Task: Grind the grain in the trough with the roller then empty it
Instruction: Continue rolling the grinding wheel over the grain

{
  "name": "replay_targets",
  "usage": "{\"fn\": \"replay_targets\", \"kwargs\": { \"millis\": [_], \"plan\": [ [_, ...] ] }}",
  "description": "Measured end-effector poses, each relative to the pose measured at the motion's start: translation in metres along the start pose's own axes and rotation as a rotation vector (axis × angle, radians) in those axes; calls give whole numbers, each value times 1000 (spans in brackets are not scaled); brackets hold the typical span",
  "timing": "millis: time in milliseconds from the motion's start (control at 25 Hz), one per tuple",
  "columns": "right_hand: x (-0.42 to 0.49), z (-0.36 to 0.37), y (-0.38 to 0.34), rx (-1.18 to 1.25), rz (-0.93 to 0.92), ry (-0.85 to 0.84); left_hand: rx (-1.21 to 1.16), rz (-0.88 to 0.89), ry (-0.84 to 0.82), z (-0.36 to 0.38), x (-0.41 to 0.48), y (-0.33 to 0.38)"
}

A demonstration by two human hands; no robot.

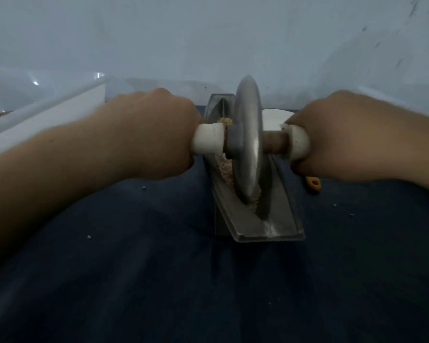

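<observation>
A pale wall (208,33) stands at the back, and in front of you lies a surface (134,268) covered with dark blue cloth. On this cloth, in the middle, stands one metal trough (270,226). Its long axis runs away from you: the near end points toward your body and the far end toward the wall, leaning a little to the left.

One roller (248,142), a metal disc, stands upright on its edge inside the trough. Its axle (274,142) lies across the trough, from left to right. The axle carries two white handles. Your left hand (154,129) is closed around the left handle (207,141), and your right hand (332,134) is closed around the right handle (299,142).

Pale crushed grain (224,173) lies in the groove, mostly on the left side of the disc and under it.

Behind the right handle shows one white round object (274,120). One small orange piece (313,184) with a hole lies on the cloth below your right hand. A white board (47,115) lies at the left. A few pale crumbs are scattered on the cloth.
</observation>
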State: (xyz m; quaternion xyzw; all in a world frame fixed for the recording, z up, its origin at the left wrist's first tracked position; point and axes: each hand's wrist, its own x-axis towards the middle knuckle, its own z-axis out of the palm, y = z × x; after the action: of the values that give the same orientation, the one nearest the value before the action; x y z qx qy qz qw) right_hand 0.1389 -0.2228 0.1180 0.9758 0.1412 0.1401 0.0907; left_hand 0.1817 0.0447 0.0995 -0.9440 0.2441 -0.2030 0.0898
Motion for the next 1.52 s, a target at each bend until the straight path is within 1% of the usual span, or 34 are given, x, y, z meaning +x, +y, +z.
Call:
{"fn": "replay_targets", "kwargs": {
  "millis": [80,160,240,320,360,400,480,520,560,640,720,760,840,920,1000,1080,1120,1160,1200,1240,1320,1400,1440,1520],
  "plan": [
    [28,13,-3,-29,86,20,2,-90,-59,13,22,0],
    [67,27,-1,29,178,-28,129,-188,-9,20,54,1],
    [89,28,0,76,238,-79,161,-218,-12,15,75,3],
    [82,26,2,80,218,-84,123,-198,-62,11,70,4],
    [65,23,2,66,163,-72,97,-157,-79,9,57,2],
    [44,21,3,41,100,-29,68,-103,-62,7,40,1],
    [3,12,4,-8,20,75,32,23,54,1,7,0],
    [-8,10,5,-18,-10,101,9,63,88,-1,-2,-1],
    [-10,10,5,-6,-9,100,7,72,85,-2,-1,-2],
    [9,18,1,-27,70,84,37,13,40,6,14,-1],
    [51,32,-1,-26,174,88,84,-127,-2,20,46,-2],
    [70,35,-2,-17,205,83,86,-175,-34,22,61,-3],
    [91,32,-3,20,221,62,70,-215,-78,20,79,-2],
    [78,27,-1,49,194,-1,55,-179,-106,12,70,1],
    [39,21,0,42,120,-13,39,-79,-92,4,38,3],
    [-2,11,-2,26,60,41,50,46,67,-6,6,6],
    [-12,10,0,30,29,53,52,79,115,-10,0,6],
    [-12,12,1,38,29,55,72,98,116,-13,3,6],
    [-4,14,0,28,50,53,89,89,81,-11,9,8],
    [10,20,-3,30,119,27,95,37,16,-4,20,9],
    [50,35,-3,76,208,47,143,-95,-57,8,53,7],
    [79,40,-3,104,222,60,144,-147,-100,10,77,5],
    [84,39,-3,110,211,55,151,-146,-99,8,83,5],
    [71,34,-2,127,179,-15,159,-117,-89,4,73,8]
  ]
}}
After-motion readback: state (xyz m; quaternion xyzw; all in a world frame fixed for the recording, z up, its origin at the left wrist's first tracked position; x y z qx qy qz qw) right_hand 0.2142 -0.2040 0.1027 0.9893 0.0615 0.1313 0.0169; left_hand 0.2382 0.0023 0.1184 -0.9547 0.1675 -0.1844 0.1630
